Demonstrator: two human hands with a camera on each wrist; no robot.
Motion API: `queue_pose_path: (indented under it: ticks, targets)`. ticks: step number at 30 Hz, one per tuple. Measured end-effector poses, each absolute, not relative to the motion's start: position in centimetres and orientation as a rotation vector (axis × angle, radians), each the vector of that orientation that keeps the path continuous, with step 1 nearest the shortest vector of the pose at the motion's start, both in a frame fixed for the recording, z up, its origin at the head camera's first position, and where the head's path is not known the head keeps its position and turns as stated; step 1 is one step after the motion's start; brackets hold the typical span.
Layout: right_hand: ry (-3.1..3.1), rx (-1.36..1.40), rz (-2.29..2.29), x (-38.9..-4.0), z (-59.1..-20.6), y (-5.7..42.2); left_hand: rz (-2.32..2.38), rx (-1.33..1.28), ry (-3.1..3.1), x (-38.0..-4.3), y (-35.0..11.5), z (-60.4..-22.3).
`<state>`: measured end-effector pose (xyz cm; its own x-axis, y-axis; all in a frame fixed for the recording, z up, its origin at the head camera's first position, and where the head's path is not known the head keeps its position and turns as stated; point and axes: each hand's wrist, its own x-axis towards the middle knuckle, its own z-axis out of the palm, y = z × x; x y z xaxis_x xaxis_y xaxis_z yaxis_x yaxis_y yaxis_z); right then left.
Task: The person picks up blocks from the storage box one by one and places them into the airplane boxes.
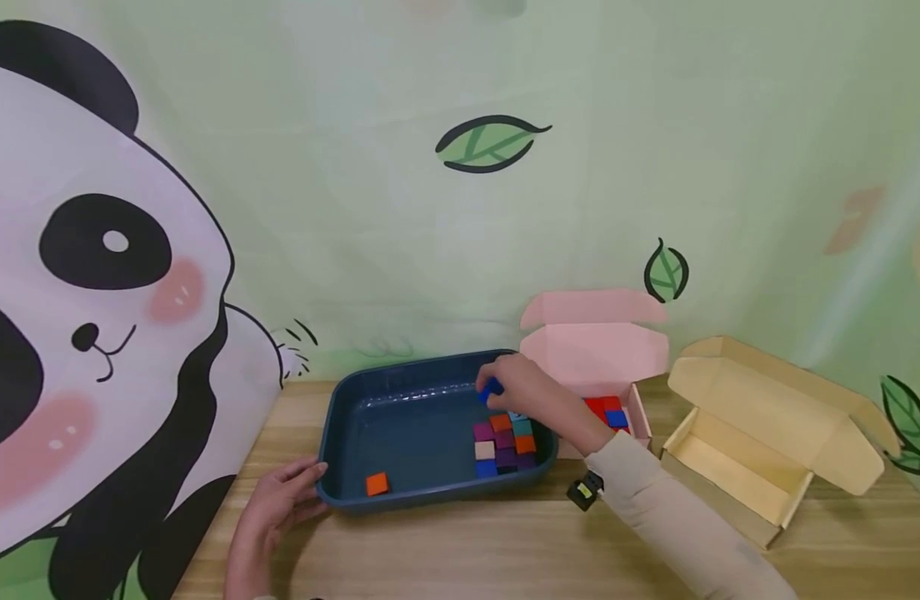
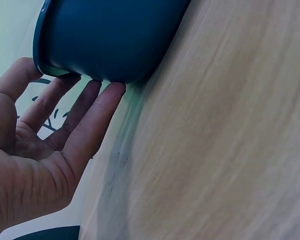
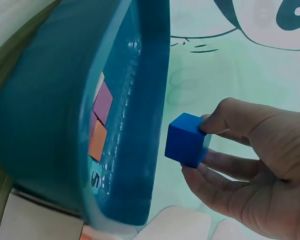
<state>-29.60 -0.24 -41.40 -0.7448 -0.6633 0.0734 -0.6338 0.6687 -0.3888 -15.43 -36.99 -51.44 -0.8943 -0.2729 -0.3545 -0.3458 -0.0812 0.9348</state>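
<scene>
My right hand pinches a blue cube between thumb and fingertips, above the far right part of a dark blue tray. In the right wrist view the cube is raised beside the tray's wall. At the tray's near left corner, my left hand holds the edge, thumb at the rim and fingertips against the outer wall. Several coloured cubes sit grouped at the tray's right end, in purple, orange, teal, blue and pale pink. One orange cube lies apart near the front left corner.
Behind my right forearm stands an open pink box with red and blue cubes inside. Farther right is an open tan cardboard box. A small black device shows by my right wrist. A panda-print cloth hangs behind the table.
</scene>
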Motion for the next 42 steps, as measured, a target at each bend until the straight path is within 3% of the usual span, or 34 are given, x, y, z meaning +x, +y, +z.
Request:
queue_pose_path:
  ticks: [22,42]
  targets:
    - [2.945,-0.9,-0.635,-28.0,-40.9,7.6,2.177,-0.715,2.099,-15.2,-36.8,-51.4]
    - [2.971,-0.832,-0.539,-26.3,-41.2,17.9,2.133,-0.727,2.116,-15.3,-36.7,-51.4]
